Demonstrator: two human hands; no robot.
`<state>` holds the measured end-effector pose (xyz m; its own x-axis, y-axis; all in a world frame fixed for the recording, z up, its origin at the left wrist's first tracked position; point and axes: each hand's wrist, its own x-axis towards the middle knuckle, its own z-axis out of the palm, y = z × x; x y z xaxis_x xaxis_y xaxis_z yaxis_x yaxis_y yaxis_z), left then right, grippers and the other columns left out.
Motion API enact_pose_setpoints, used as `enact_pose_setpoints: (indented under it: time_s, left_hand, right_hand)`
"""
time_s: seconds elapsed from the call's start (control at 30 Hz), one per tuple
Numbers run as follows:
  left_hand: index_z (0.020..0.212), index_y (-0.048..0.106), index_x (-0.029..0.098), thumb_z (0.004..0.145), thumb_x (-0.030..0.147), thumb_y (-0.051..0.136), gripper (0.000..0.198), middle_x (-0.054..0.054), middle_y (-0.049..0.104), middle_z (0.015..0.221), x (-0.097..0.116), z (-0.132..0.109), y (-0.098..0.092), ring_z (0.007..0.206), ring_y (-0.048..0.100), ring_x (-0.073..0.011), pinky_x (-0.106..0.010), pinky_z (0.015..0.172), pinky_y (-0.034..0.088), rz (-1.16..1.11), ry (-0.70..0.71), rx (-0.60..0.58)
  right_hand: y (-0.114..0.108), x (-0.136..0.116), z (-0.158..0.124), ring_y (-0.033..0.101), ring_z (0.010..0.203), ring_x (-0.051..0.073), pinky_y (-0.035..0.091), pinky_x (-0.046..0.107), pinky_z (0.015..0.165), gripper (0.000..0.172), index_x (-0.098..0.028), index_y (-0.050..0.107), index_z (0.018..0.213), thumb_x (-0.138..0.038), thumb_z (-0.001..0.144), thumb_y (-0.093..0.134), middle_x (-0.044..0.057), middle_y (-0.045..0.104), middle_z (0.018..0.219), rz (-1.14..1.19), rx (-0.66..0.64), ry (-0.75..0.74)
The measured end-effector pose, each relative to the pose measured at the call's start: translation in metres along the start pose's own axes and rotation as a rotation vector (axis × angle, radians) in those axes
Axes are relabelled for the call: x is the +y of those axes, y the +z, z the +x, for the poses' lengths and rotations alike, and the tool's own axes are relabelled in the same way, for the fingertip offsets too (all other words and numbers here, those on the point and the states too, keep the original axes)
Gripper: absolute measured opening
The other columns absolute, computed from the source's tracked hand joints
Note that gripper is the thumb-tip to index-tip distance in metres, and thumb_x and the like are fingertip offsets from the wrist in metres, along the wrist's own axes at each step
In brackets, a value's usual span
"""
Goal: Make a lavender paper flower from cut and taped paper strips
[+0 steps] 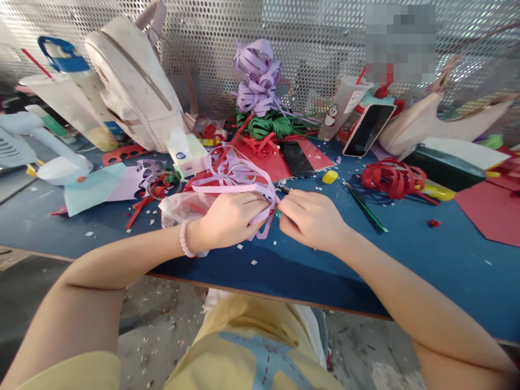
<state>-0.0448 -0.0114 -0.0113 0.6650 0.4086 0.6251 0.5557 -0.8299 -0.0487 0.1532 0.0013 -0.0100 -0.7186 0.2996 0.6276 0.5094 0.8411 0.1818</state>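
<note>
A loose bundle of lilac paper strips (238, 172) curls up in front of me, over the near part of the blue table. My left hand (238, 215) is closed around the strips, and some of their loops hang below its fingers. From the other side, the bent fingertips of my right hand (314, 219) pinch the same strips where they come together. The exact spot between the fingertips is partly hidden. A crumpled clear plastic bag (179, 210) lies under my left wrist. Just behind my right fingers shows a small dark object that I cannot identify.
Behind stand a lilac strip ball (258, 70), green strips (264, 125) and a black phone (297, 158). Rightward are a yellow cap (330, 176), a green pencil (365, 207) and a red strip ball (392, 179). A tissue pack (184, 154) and white backpack (134, 86) stand left.
</note>
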Motion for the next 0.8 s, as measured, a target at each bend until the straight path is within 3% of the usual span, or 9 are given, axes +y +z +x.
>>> enact_pose_setpoints:
  time_s: [0.37, 0.6, 0.8]
  left_hand:
    - [0.086, 0.064, 0.010, 0.090, 0.019, 0.048, 0.018, -0.009, 0.070, 0.085, 0.001, 0.001, 0.000, 0.078, 0.067, -0.0187, -0.027, 0.070, 0.054, -0.012, 0.015, 0.004]
    - [0.086, 0.063, 0.012, 0.088, 0.018, 0.051, 0.014, -0.008, 0.069, 0.086, 0.002, -0.001, 0.003, 0.081, 0.066, -0.0174, -0.027, 0.074, 0.054, -0.132, -0.077, -0.001]
    - [0.082, 0.058, 0.015, 0.084, 0.016, 0.054, 0.004, -0.003, 0.063, 0.076, 0.000, 0.003, 0.004, 0.071, 0.060, -0.0137, -0.024, 0.067, 0.050, -0.308, -0.231, 0.122]
  right_hand:
    - [0.001, -0.002, 0.000, 0.041, 0.048, 0.013, 0.028, 0.026, 0.047, 0.023, -0.019, 0.048, 0.054, -0.010, 0.074, 0.043, 0.000, 0.049, 0.048, -0.025, 0.048, 0.006]
    - [0.001, 0.003, -0.003, 0.036, 0.042, 0.011, 0.025, 0.024, 0.045, 0.021, -0.019, 0.046, 0.046, -0.013, 0.067, 0.043, -0.002, 0.043, 0.040, -0.077, 0.116, 0.084]
    - [0.002, 0.014, -0.007, 0.035, 0.037, 0.010, 0.023, 0.024, 0.044, 0.024, -0.019, 0.045, 0.042, -0.015, 0.066, 0.043, -0.002, 0.042, 0.036, -0.062, -0.030, 0.119]
